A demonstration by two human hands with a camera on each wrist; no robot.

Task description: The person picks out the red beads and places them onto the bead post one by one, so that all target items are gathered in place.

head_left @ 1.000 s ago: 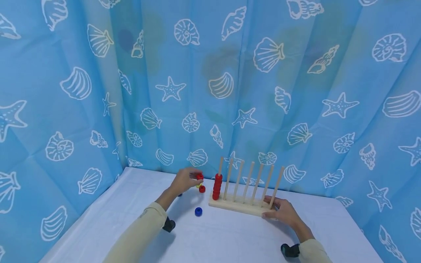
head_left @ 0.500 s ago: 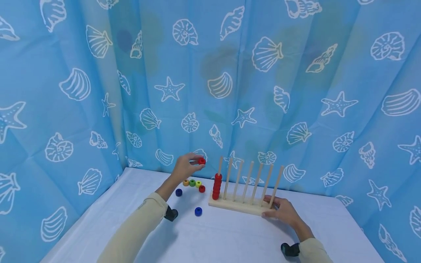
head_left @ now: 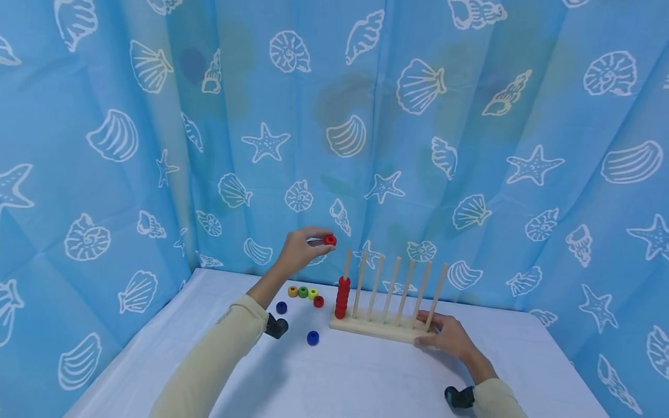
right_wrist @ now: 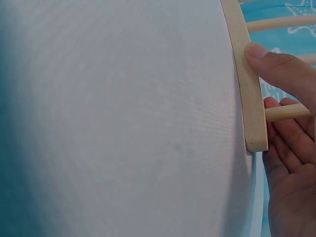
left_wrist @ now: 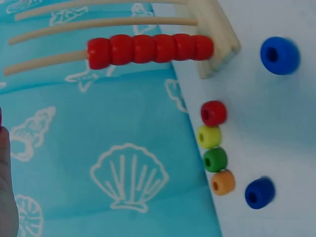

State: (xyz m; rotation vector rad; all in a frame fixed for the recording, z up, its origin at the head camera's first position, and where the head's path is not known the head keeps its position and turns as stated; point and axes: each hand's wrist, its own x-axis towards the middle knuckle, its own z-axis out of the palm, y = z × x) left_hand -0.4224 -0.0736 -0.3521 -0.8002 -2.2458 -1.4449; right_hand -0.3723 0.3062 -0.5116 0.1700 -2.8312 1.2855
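Note:
My left hand (head_left: 300,251) pinches a red bead (head_left: 330,240) between thumb and fingertips, up and a little left of the leftmost peg's tip. In the left wrist view only a sliver of that hand (left_wrist: 7,187) shows at the left edge. Several red beads (head_left: 342,299) are stacked on the leftmost peg of a wooden peg stand (head_left: 373,330); its other pegs are bare. My right hand (head_left: 449,337) grips the stand's right end. The right wrist view has the thumb (right_wrist: 276,64) against the base's front, with the other fingers behind near the last peg.
Left of the stand, orange (head_left: 292,291), green (head_left: 302,292), yellow (head_left: 313,294) and red (head_left: 319,302) beads lie in a short row. One blue bead (head_left: 281,307) is nearer the left sleeve, another (head_left: 313,338) closer to the front. A shell-patterned curtain (head_left: 381,145) hangs behind the white table (head_left: 366,383).
My left hand has lifted the red bead from beside the row of loose beads, up and right toward the leftmost peg's tip. My right hand keeps its grip on the stand.

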